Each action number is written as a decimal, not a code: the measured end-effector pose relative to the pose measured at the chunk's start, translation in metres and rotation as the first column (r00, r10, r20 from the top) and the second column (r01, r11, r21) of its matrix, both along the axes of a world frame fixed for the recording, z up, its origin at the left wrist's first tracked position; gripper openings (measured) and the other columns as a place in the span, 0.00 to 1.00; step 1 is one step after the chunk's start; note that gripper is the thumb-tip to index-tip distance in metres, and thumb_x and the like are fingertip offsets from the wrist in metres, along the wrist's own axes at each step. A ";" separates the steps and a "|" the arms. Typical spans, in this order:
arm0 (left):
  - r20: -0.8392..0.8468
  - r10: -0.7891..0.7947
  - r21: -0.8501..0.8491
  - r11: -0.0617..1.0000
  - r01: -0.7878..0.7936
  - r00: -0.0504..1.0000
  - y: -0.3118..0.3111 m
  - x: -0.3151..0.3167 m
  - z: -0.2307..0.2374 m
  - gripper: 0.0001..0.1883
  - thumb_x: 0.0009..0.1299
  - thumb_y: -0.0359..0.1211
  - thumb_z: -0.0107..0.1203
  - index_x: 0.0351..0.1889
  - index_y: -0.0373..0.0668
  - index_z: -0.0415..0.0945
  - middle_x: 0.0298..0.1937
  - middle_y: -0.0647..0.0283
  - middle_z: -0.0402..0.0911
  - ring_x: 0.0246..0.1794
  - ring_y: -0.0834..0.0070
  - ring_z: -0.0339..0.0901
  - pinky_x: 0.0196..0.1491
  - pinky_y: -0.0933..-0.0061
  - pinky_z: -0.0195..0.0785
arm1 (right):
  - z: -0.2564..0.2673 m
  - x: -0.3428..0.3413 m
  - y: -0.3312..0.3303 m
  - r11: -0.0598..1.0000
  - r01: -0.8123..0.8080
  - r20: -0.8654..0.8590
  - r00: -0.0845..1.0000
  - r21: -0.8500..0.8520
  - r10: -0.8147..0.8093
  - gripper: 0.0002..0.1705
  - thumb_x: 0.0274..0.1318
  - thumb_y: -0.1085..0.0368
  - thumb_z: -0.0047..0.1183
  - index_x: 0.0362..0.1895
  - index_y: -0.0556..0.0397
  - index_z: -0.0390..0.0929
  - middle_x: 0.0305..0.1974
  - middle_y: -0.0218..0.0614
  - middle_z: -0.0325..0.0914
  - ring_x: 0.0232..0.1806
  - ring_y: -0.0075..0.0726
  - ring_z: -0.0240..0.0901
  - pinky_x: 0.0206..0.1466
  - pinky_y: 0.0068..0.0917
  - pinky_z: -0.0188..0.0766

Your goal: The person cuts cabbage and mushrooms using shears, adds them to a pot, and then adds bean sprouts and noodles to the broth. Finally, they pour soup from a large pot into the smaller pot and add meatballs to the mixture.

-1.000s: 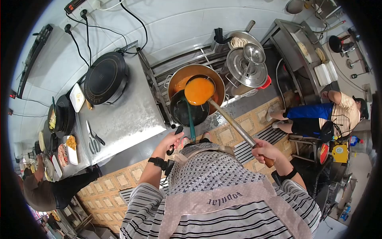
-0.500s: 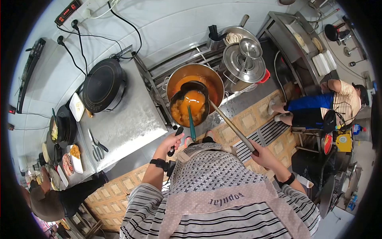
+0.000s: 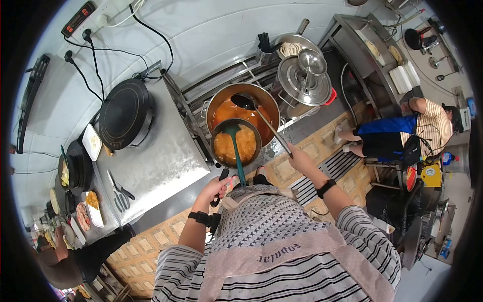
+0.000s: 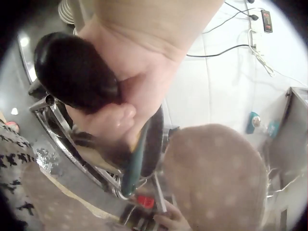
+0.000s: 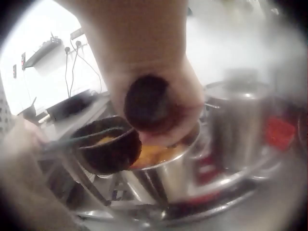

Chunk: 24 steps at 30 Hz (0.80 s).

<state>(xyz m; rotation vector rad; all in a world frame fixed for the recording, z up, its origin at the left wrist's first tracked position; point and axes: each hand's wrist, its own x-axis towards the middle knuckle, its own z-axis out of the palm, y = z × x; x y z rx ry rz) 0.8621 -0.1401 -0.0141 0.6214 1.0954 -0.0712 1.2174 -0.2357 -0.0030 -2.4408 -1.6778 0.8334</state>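
Note:
My left hand [image 3: 216, 189] grips the black handle [image 4: 74, 70] of a dark round pan [image 5: 103, 159]. The pan is held over the near edge of a large steel pot [image 3: 262, 96] of orange-red broth. Orange liquid [image 3: 244, 146] with a frothy look fills the pan's bottom. A teal spatula [image 3: 239, 157] leans in it, its handle pointing toward my apron. My right hand [image 3: 302, 162] holds a long-handled ladle [image 3: 243, 102], whose dark bowl sits inside the big pot at the far side. The handle's round end [image 5: 147, 102] sticks out of my right fist.
A lidded steel pot [image 3: 297, 83] stands right of the broth pot, with another ladle [image 3: 312, 62] on its lid. Left is a steel counter [image 3: 166, 151] with a black induction cooker [image 3: 126, 113] and scissors [image 3: 119, 189]. Another person [image 3: 430, 126] stands at the right.
The ladle's orange broth has been poured into the pan. The ladle has then gone back, bowl dipping into the pot, as my right hand moved forward and left. My left hand keeps its grip.

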 end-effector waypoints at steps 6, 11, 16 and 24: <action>0.026 -0.030 -0.035 0.999 0.030 0.999 0.004 0.000 0.002 0.14 0.67 0.42 0.52 0.31 0.47 0.59 0.15 0.75 0.60 0.10 0.87 0.55 0.12 0.81 0.49 | -0.027 -0.011 0.022 1.000 0.004 -0.028 1.000 -0.010 -0.004 0.33 0.46 0.69 0.48 0.61 0.52 0.59 0.25 0.50 0.74 0.25 0.49 0.73 0.29 0.40 0.70; 0.011 -0.033 -0.046 0.998 0.034 0.999 0.005 -0.003 0.003 0.16 0.66 0.44 0.54 0.31 0.46 0.60 0.16 0.74 0.59 0.11 0.86 0.55 0.13 0.81 0.50 | 0.003 -0.008 0.027 0.893 0.306 -0.707 0.546 -0.330 -0.449 0.30 0.48 0.71 0.51 0.59 0.53 0.62 0.18 0.31 0.66 0.14 0.25 0.65 0.16 0.23 0.65; 0.025 -0.063 -0.001 0.998 0.063 0.998 0.006 -0.006 0.002 0.15 0.65 0.42 0.55 0.33 0.45 0.61 0.17 0.74 0.60 0.12 0.86 0.55 0.14 0.81 0.50 | 0.076 -0.011 -0.001 0.778 0.413 -0.808 0.149 -0.473 -0.570 0.30 0.50 0.76 0.47 0.60 0.52 0.61 0.18 0.27 0.64 0.13 0.19 0.62 0.14 0.17 0.61; 0.052 -0.068 0.145 0.988 0.060 0.996 0.011 0.005 0.007 0.07 0.61 0.30 0.51 0.33 0.41 0.63 0.17 0.71 0.61 0.11 0.82 0.58 0.13 0.77 0.52 | 0.185 -0.035 -0.066 0.803 0.431 -0.805 0.242 -0.411 -0.542 0.35 0.50 0.77 0.47 0.65 0.54 0.54 0.17 0.24 0.63 0.13 0.19 0.61 0.15 0.18 0.61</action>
